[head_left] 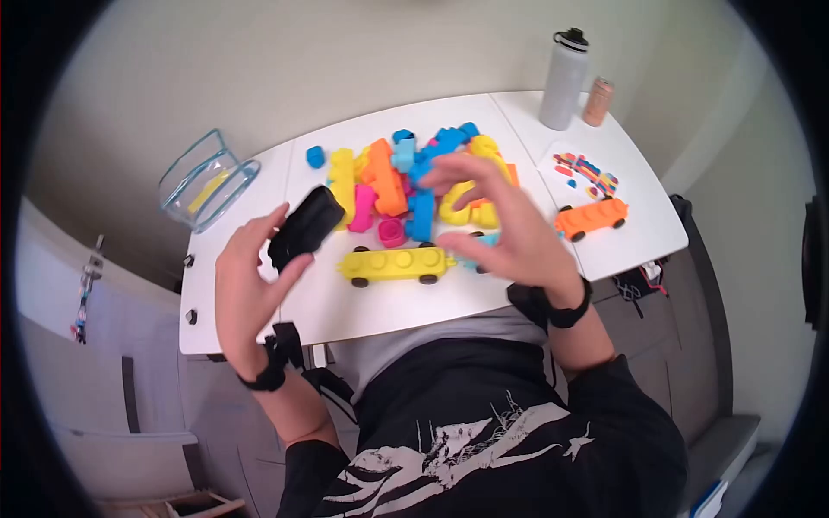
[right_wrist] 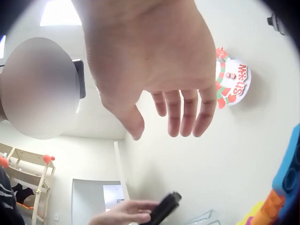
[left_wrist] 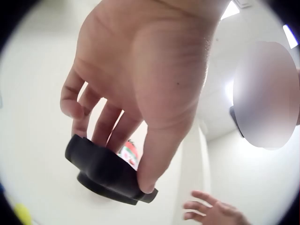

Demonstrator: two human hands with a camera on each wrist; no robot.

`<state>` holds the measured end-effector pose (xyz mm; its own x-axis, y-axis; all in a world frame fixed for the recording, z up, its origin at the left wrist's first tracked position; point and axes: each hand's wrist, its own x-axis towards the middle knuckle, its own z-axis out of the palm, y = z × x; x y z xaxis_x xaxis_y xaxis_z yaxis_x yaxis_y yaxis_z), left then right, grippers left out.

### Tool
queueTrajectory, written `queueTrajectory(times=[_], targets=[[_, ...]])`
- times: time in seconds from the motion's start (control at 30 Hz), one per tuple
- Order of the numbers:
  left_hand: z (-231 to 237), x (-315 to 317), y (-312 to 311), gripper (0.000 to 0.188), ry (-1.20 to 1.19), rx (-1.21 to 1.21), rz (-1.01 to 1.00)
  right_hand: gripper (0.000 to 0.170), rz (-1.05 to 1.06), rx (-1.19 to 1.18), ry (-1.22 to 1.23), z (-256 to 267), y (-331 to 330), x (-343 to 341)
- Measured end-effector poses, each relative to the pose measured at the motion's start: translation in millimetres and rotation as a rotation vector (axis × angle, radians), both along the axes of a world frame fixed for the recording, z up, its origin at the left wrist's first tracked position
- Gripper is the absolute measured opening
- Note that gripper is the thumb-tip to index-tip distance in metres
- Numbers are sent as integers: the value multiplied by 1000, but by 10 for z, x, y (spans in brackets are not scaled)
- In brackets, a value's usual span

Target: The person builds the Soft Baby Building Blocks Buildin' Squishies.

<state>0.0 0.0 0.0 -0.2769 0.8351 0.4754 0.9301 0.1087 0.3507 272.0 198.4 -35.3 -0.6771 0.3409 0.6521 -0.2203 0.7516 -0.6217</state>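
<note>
In the head view, the left hand [head_left: 250,281] holds a black, elongated object with a hollow side [head_left: 304,229], pinched between thumb and fingers. This object is in the air above the left part of the white table [head_left: 315,302]. The right hand [head_left: 514,224] is open and holds nothing; its fingers are spread, over the right side of the pile of colourful plastic toy blocks [head_left: 382,180]. In front of the pile stands a long yellow plastic wagon with black wheels [head_left: 397,263], and near it a light blue wagon [head_left: 471,250], which the right hand partly hides. An orange wagon with dark wheels [head_left: 596,217] is farther to the right. At the far right corner stand a grey bottle with a black lid [head_left: 564,82] and an orange-pink can [head_left: 598,102]. A clear bag with blue edges [head_left: 246,177] is at the left.

In the left wrist view, the thumb presses one end of the black object, and the fingers are at its other end.

In the right wrist view, the right hand has its fingers loosely extended, with nothing in them. Below it, the left hand again grips the black object. A snowman decoration [right_wrist: 234,82] is on the wall.
</note>
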Motion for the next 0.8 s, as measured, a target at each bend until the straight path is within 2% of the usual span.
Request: queueTrajectory(times=[0.07, 0.13, 0.2, 0.33, 0.5, 0.63, 0.73, 0.8], targets=[[-305, -518, 73, 60, 71, 14, 215, 64, -118, -44, 29, 67, 180, 89], [-478, -792, 137, 60, -36, -113, 387, 59, -135, -41, 35, 104, 263, 124], [-771, -1144, 160, 61, 13, -235, 474, 49, -196, -55, 12, 94, 351, 146], [-1249, -1558, 271, 60, -14, -468, 588, 38, -218, -46, -101, 68, 500, 189], [-1522, -1746, 335, 62, -70, -556, 654, 33, -327, -22, -148, 14, 591, 225], [-1534, -1784, 357, 65, -89, -601, 676, 37, -357, -14, -183, 20, 629, 302], [-1569, -1759, 392, 70, -45, -589, 684, 40, -386, -92, -70, 19, 617, 342], [-1527, -1767, 388, 81, 4, -704, 702, 43, -389, -72, -109, 17, 586, 308]])
